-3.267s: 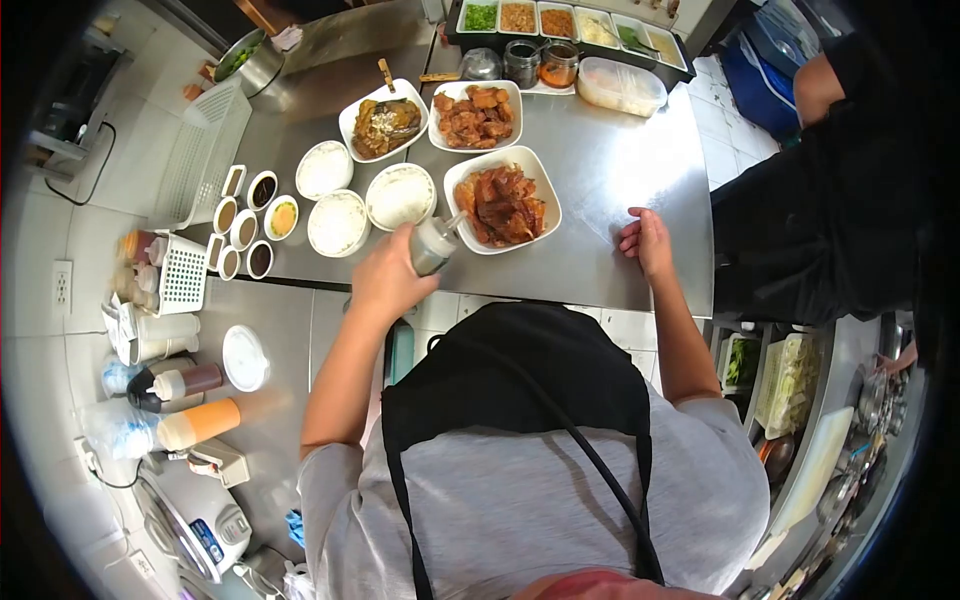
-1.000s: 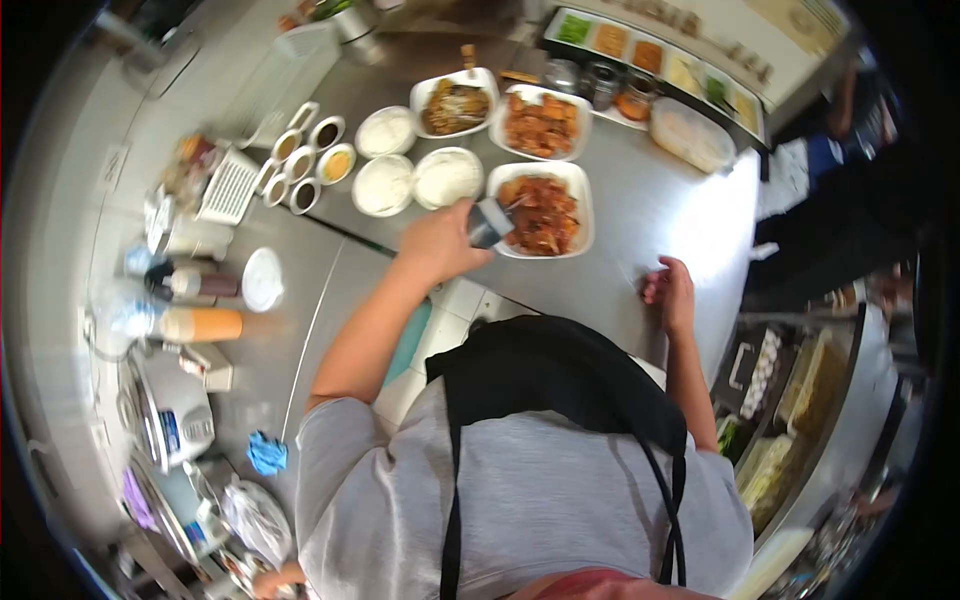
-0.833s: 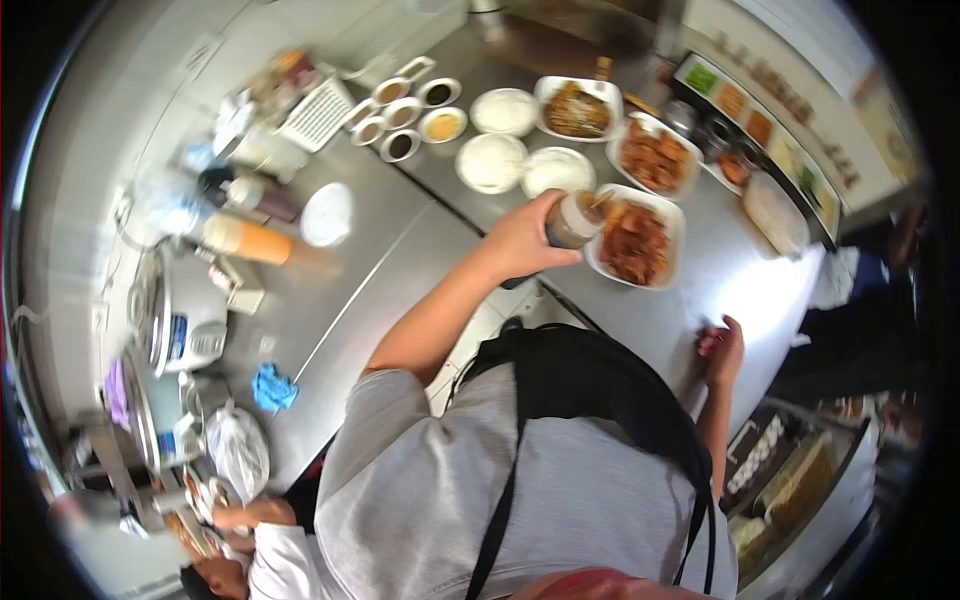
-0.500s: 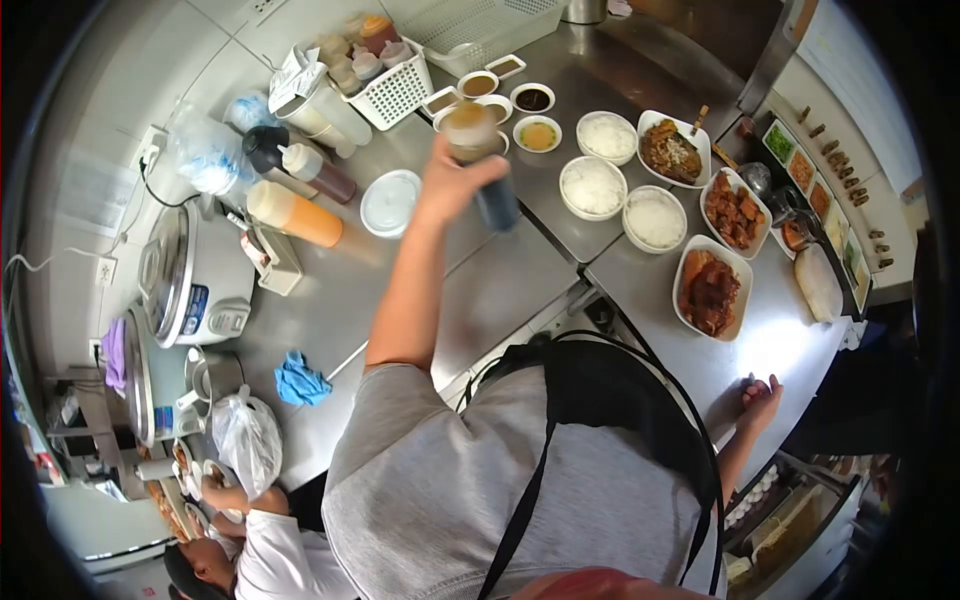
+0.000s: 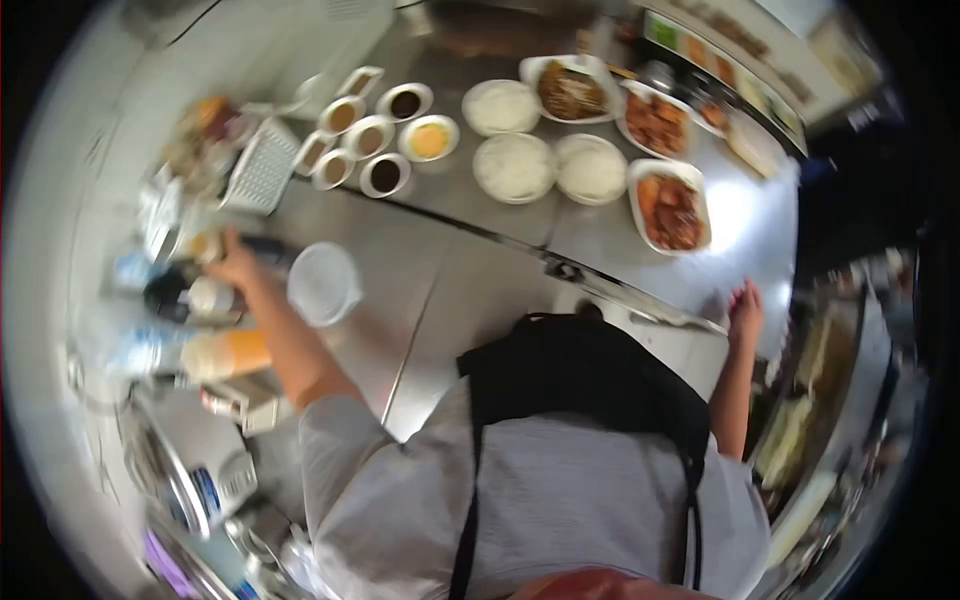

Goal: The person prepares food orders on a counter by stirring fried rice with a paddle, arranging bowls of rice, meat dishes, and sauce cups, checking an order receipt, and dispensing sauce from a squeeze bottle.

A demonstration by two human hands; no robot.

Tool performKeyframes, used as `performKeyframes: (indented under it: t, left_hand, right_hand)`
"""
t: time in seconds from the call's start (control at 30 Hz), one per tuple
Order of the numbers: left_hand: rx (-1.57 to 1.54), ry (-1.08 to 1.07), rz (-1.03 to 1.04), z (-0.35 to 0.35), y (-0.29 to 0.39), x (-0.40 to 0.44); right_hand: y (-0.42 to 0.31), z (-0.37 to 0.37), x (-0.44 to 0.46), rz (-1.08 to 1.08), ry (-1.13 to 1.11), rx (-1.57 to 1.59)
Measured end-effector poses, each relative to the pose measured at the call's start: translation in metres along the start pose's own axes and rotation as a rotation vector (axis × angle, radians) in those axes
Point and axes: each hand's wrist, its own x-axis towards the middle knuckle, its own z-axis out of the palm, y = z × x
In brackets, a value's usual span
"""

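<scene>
My left hand [image 5: 235, 262] is wrapped round a dark squeeze bottle [image 5: 265, 249] with a tan end, among the other bottles at the left. Blur hides whether its base touches the counter. Close by are a white-topped sauce bottle [image 5: 212, 297], a black-topped bottle [image 5: 167, 294] and an orange sauce bottle [image 5: 235, 354]. A round tub with a whitish lid [image 5: 324, 284] sits just right of that hand. My right hand [image 5: 745, 308] hangs near the counter's right edge, fingers loosely bent and apart, with nothing visible in it.
Several small sauce cups [image 5: 385, 175] stand beside a white basket [image 5: 262, 170]. Rice bowls [image 5: 514, 168] and dishes of meat in sauce [image 5: 670, 212] line the far counter. A topping tray [image 5: 712, 65] lies beyond. Rice cookers [image 5: 190, 480] are at lower left.
My left hand has carried the squeeze bottle left, from beside the sauce cups to the bottle group. The head view has turned, and more sauce cups show. My right hand stays by the counter edge.
</scene>
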Motion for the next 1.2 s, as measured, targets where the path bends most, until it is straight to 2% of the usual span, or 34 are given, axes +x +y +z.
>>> performKeyframes:
  t: [0.03,0.07,0.1,0.13,0.17,0.27,0.37,0.47,0.57,0.67,0.73,0.8,0.87,0.9,1.0,1.07,1.2]
  left_hand:
    - [0.181,0.044,-0.019,0.001,0.006,-0.001]
    - [0.187,0.094,-0.073,0.002,0.006,-0.004]
    - [0.173,0.010,-0.190,0.006,0.036,-0.016]
    - [0.182,0.043,-0.217,0.003,0.024,-0.013]
    - [0.212,-0.033,-0.240,-0.004,0.010,-0.008]
    - [0.197,0.069,-0.428,0.001,0.035,-0.032]
    - [0.222,-0.001,-0.349,-0.006,0.034,-0.045]
    - [0.112,-0.203,-0.342,-0.020,0.053,-0.068]
    - [0.166,-0.218,-0.494,-0.035,0.104,-0.104]
    - [0.119,-0.264,-0.524,-0.068,0.126,-0.146]
    - [0.116,-0.207,-0.588,-0.089,0.136,-0.180]
    - [0.208,-0.110,-0.647,-0.099,0.155,-0.219]
    - [0.242,-0.062,-0.684,-0.104,0.173,-0.261]
    - [0.246,-0.059,-0.692,-0.110,0.172,-0.281]
    - [0.218,-0.036,-0.693,-0.112,0.165,-0.337]
    - [0.411,-0.068,-0.444,-0.091,0.177,-0.366]
    - [0.852,-0.220,-0.269,-0.070,0.189,-0.385]
  right_hand:
    - [-0.004,0.002,-0.005,-0.016,-0.017,-0.014]
    - [-0.016,0.014,-0.013,0.005,0.022,-0.016]
    - [-0.032,0.013,-0.020,-0.030,0.023,-0.018]
    - [-0.040,0.025,-0.018,-0.053,-0.034,-0.026]
    - [-0.045,0.031,-0.017,-0.058,-0.028,-0.037]
    - [-0.057,0.042,-0.008,-0.075,-0.042,-0.082]
    - [-0.065,0.053,0.005,-0.097,-0.060,-0.216]
    - [-0.082,0.079,0.035,-0.199,-0.092,-0.260]
    - [-0.120,0.132,0.062,-0.351,-0.257,-0.364]
    - [-0.143,0.198,0.100,-0.511,-0.491,-0.448]
    - [-0.152,0.245,0.123,-0.718,-0.599,-0.636]
    - [-0.148,0.291,0.147,-0.777,-0.696,-0.754]
    - [-0.138,0.336,0.172,-0.951,-0.739,-1.018]
    - [-0.139,0.358,0.174,-1.098,-0.718,-1.390]
    - [-0.120,0.394,0.189,-1.026,-0.630,-1.514]
    - [-0.116,0.413,0.195,-0.930,-0.668,-1.610]
    - [-0.115,0.426,0.197,-0.870,-0.679,-1.717]
